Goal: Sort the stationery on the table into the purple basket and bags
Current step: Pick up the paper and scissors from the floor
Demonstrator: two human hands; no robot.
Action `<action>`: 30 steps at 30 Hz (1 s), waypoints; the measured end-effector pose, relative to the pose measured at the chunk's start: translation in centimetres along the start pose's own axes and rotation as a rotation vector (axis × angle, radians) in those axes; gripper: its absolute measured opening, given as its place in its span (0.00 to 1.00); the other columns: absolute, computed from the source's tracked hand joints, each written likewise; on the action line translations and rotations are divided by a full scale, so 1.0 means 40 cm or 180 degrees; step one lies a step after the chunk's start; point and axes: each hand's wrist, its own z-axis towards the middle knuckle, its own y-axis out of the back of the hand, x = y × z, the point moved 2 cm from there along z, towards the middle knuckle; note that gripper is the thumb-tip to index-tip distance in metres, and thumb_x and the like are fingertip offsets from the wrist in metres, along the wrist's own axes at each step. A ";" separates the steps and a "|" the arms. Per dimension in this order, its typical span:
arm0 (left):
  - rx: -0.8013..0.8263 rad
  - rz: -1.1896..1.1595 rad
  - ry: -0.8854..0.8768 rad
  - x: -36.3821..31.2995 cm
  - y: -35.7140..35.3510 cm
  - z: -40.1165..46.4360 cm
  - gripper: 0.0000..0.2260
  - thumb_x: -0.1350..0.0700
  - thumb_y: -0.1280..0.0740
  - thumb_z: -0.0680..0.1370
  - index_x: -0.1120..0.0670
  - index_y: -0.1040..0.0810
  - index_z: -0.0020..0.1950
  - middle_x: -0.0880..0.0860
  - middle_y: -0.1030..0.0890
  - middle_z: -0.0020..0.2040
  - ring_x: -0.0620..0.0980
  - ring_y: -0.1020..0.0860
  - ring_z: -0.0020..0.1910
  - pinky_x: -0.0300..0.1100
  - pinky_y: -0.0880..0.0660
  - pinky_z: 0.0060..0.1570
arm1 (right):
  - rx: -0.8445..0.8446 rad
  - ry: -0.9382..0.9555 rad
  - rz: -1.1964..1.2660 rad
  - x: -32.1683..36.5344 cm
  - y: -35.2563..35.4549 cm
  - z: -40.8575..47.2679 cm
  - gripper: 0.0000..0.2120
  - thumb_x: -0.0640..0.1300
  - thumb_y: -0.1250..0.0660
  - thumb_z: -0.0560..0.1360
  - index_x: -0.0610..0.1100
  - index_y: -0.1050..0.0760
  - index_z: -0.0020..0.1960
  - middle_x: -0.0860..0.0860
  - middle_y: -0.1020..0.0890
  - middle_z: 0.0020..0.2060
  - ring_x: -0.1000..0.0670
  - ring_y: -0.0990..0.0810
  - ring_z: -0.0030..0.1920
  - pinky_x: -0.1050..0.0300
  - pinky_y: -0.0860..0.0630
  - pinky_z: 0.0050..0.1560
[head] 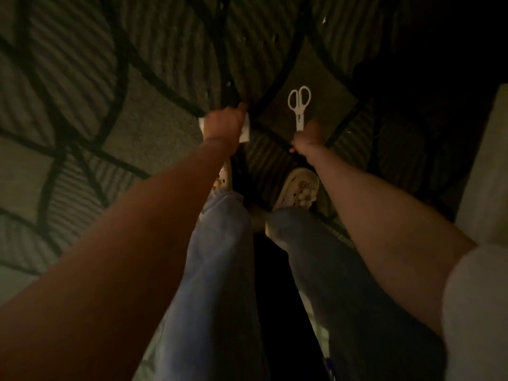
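Scissors (299, 105) held blade-end in right hand (309, 137), handles pointing away, above rug (82, 105). Left hand (224, 123), just left of scissors, fingers curled round white item (245, 132). Risk: dim light, blade grip slips, scissors drop near feet. Basket, bags unseen.

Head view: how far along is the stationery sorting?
Nothing looks sorted; no basket, bags or table are in view. In hand: the right hand holds white scissors by the blade end, and the left hand grips a white item over the patterned rug. Both remain to be placed.
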 end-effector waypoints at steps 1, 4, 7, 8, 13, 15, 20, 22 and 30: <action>-0.0062 -0.0065 0.0059 0.004 0.039 -0.029 0.17 0.61 0.37 0.79 0.58 0.31 0.68 0.60 0.19 0.56 0.61 0.21 0.55 0.55 0.24 0.55 | -0.0026 -0.0013 0.0046 0.011 0.014 -0.046 0.19 0.34 0.42 0.79 0.39 0.36 0.69 0.42 0.25 0.61 0.44 0.19 0.47 0.58 0.20 0.35; -0.0262 -0.0414 0.0200 0.013 0.154 -0.114 0.16 0.61 0.36 0.79 0.58 0.31 0.68 0.60 0.19 0.55 0.60 0.20 0.55 0.56 0.25 0.57 | -0.0198 -0.0009 0.0178 0.047 0.057 -0.191 0.19 0.36 0.41 0.78 0.39 0.35 0.68 0.40 0.26 0.63 0.40 0.23 0.59 0.45 0.22 0.57; -0.0445 -0.0810 0.0377 0.005 0.284 -0.223 0.18 0.60 0.36 0.79 0.57 0.32 0.70 0.60 0.21 0.58 0.59 0.23 0.59 0.55 0.28 0.60 | -0.0128 0.0078 0.0353 0.095 0.100 -0.349 0.19 0.35 0.41 0.77 0.39 0.35 0.68 0.40 0.26 0.63 0.39 0.23 0.60 0.43 0.23 0.59; -0.0496 -0.0897 0.0376 -0.002 0.326 -0.265 0.19 0.60 0.36 0.79 0.56 0.32 0.70 0.60 0.22 0.60 0.59 0.24 0.61 0.54 0.29 0.61 | -0.0105 0.0109 0.0429 0.110 0.120 -0.401 0.19 0.34 0.41 0.77 0.39 0.34 0.68 0.40 0.25 0.62 0.39 0.23 0.60 0.42 0.23 0.59; -0.0781 -0.1326 0.0451 -0.051 0.547 -0.480 0.18 0.59 0.35 0.79 0.55 0.31 0.68 0.58 0.24 0.62 0.57 0.27 0.63 0.52 0.29 0.62 | -0.0044 0.0256 0.0966 0.187 0.255 -0.683 0.16 0.31 0.41 0.78 0.36 0.33 0.65 0.40 0.23 0.57 0.44 0.21 0.47 0.59 0.21 0.35; -0.0940 -0.1552 0.0529 -0.073 0.642 -0.568 0.18 0.58 0.34 0.78 0.55 0.31 0.67 0.57 0.24 0.61 0.56 0.25 0.62 0.50 0.28 0.60 | -0.0038 0.0270 0.1301 0.212 0.314 -0.809 0.14 0.31 0.42 0.78 0.35 0.33 0.64 0.40 0.24 0.51 0.49 0.24 0.36 0.66 0.29 0.22; -0.1190 -0.1765 0.0534 -0.138 0.869 -0.753 0.18 0.55 0.35 0.79 0.58 0.32 0.67 0.57 0.25 0.63 0.55 0.26 0.63 0.43 0.30 0.55 | -0.0026 0.0458 0.1967 0.266 0.448 -1.092 0.06 0.34 0.42 0.80 0.38 0.32 0.56 0.41 0.22 0.46 0.54 0.27 0.30 0.70 0.33 0.20; -0.1311 -0.1829 0.0416 -0.167 0.949 -0.814 0.19 0.54 0.35 0.79 0.58 0.32 0.67 0.57 0.25 0.63 0.54 0.26 0.62 0.42 0.31 0.54 | 0.0027 0.0598 0.2217 0.284 0.504 -1.191 0.07 0.36 0.42 0.80 0.36 0.32 0.58 0.44 0.22 0.43 0.55 0.27 0.30 0.70 0.32 0.23; -0.1666 -0.1749 -0.0330 -0.342 1.195 -0.970 0.14 0.52 0.33 0.78 0.59 0.30 0.56 0.53 0.28 0.47 0.47 0.29 0.44 0.39 0.34 0.40 | 0.0045 0.1043 0.2639 0.300 0.748 -1.463 0.07 0.38 0.41 0.81 0.41 0.32 0.59 0.48 0.22 0.39 0.56 0.27 0.31 0.65 0.28 0.33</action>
